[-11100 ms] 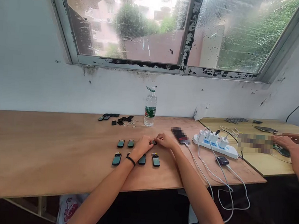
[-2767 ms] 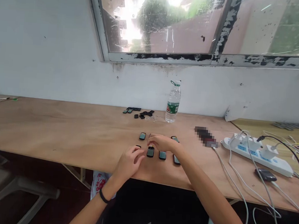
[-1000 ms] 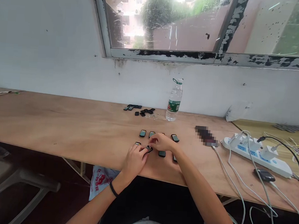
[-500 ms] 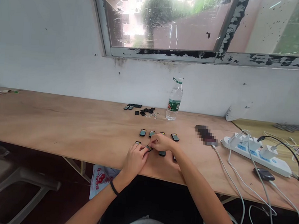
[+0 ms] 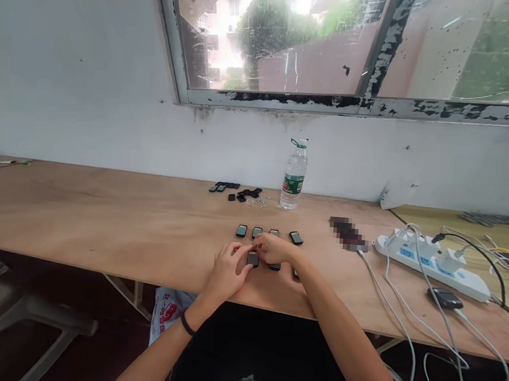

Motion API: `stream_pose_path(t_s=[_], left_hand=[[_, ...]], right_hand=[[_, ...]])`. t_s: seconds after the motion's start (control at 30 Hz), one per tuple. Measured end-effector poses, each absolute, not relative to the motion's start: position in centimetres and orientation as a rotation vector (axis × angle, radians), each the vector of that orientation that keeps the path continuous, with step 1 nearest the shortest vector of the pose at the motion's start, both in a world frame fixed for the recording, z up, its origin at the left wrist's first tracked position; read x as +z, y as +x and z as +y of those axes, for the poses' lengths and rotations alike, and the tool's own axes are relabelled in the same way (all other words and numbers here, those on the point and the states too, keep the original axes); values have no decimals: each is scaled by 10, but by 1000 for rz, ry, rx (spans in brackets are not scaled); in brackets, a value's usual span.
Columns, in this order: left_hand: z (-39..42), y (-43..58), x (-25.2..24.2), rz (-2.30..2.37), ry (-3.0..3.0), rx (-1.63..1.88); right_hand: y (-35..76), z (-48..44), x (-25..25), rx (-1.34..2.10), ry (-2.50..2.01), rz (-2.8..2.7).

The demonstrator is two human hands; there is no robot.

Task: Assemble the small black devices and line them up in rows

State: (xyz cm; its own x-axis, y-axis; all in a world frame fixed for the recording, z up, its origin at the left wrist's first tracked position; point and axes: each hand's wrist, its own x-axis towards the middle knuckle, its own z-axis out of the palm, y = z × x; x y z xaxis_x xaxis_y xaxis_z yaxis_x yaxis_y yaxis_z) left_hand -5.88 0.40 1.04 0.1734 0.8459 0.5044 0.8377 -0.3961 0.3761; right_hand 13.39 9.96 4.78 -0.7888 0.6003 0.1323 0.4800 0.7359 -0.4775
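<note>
A small black device with a grey screen lies face up near the table's front edge, between my hands. My left hand curls round its left side, thumb at the lower corner and index finger at the top. The bent fingers of my right hand pinch at its upper edge and hide part of it. Beyond stands a row of similar devices, among them a left one, a middle one and a tilted right one. Others lie partly under my right wrist.
Black pieces and small pale bits lie at the back, beside a water bottle. To the right are a pixelated dark object, a white power strip with cables, and a black box.
The device was tilted between my fingertips; now it lies flat with its screen up. My left hand has spread wider round it. The view has shifted slightly.
</note>
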Motion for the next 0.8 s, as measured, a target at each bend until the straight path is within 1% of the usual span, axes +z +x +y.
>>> stream_pose_path(t_s=[0.07, 0.17, 0.3, 0.47, 0.8], left_hand=[[11, -75, 17, 1707, 2341, 1036], [24, -104, 24, 1579, 2327, 909], [36, -125, 21, 1429, 2240, 892], [38, -120, 14, 1426, 2239, 900], [36, -117, 14, 1465, 2191, 897]], right_hand=[[135, 100, 47, 623, -855, -2639], [136, 102, 45, 624, -888, -2625], [136, 105, 42, 629, -934, -2630], [137, 106, 42, 652, -963, -2641], [136, 97, 53, 660, -935, -2643]])
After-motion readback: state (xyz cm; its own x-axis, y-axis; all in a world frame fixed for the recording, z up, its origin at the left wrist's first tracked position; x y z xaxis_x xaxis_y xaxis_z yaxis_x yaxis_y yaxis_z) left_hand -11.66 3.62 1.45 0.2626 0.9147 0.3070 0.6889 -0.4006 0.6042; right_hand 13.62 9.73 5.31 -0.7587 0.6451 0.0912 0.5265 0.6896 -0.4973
